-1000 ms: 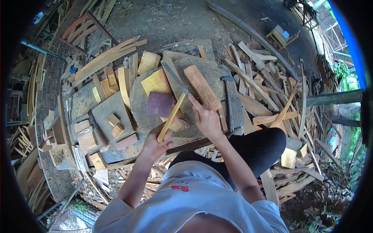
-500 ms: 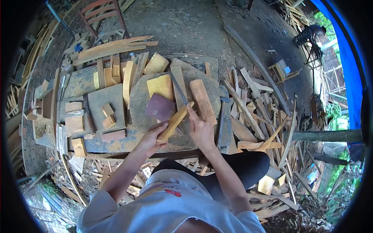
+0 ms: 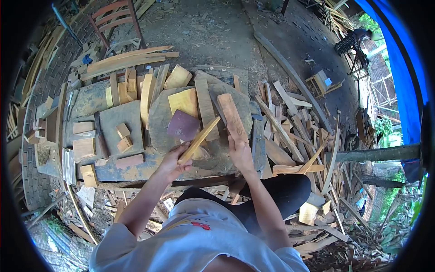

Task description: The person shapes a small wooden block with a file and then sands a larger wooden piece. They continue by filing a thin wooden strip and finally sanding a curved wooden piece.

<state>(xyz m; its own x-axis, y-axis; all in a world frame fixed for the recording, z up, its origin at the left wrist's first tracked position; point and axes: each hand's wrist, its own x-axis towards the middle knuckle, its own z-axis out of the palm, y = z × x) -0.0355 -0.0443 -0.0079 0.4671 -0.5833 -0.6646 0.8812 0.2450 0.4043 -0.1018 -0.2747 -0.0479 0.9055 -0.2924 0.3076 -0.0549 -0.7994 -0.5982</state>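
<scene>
My left hand (image 3: 174, 162) grips the lower end of a tapered yellowish wooden stick (image 3: 199, 139), which slants up to the right over the bench. My right hand (image 3: 240, 156) has its fingers curled at the lower end of a thick brown wooden block (image 3: 233, 117). What those fingers hold is hidden. A thin dark tool (image 3: 216, 105) shows along the block's left side, its lower part out of sight. Left of it lie a long plank (image 3: 206, 104), a purple-brown square piece (image 3: 183, 125) and a yellow piece (image 3: 183, 102).
The worn workbench (image 3: 158, 171) bears several wooden blocks and a long dark-handled tool (image 3: 100, 136) on the left. Scrap wood (image 3: 294, 131) is heaped at the right. A red chair (image 3: 115, 20) stands beyond the bench; a person (image 3: 355, 43) is at the far right.
My right hand has moved down and right, off the stick, to the block's lower end. The dark tool has shifted away from the stick, toward the block. The stick now stands free of my right hand.
</scene>
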